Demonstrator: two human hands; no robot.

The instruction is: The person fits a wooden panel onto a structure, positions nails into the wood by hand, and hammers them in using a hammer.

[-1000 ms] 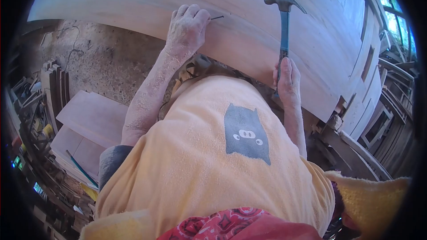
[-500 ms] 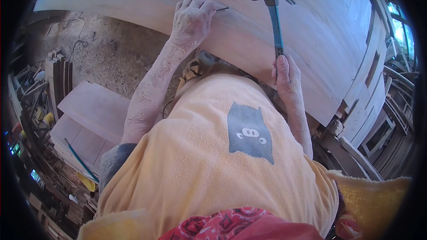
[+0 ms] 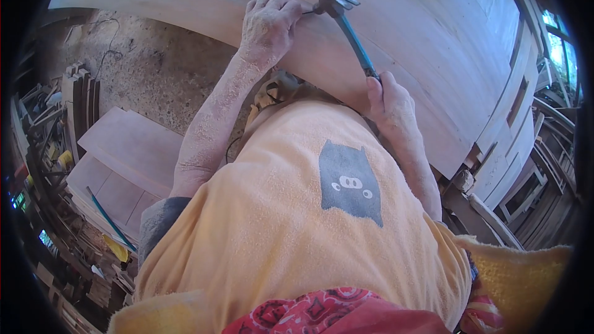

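My left hand (image 3: 267, 25), dusted with pale powder, is closed around a thin dark metal rod (image 3: 307, 12). The rod pokes out to the right of my fist; its other end is hidden. My right hand (image 3: 393, 104) grips the dark lower handle of a claw hammer (image 3: 355, 41) with a blue shaft. The hammer's striking face is right at the rod's free end, and its claw points right. Both hands are over the near part of a large, pale wooden surface (image 3: 427, 43) with long seams.
Flat pale boards (image 3: 127, 145) lie stacked at the left, a thin teal strip (image 3: 110, 219) across them. Upright timber pieces (image 3: 79, 102) stand behind on the dusty floor (image 3: 167, 55). Scrap wood (image 3: 538, 204) crowds the right side. A yellow apron (image 3: 272, 210) covers my front.
The hammer has swung left and tilted, its head going from well right of the rod to the rod's end. My right hand moved slightly with it; my left hand stays nearly still.
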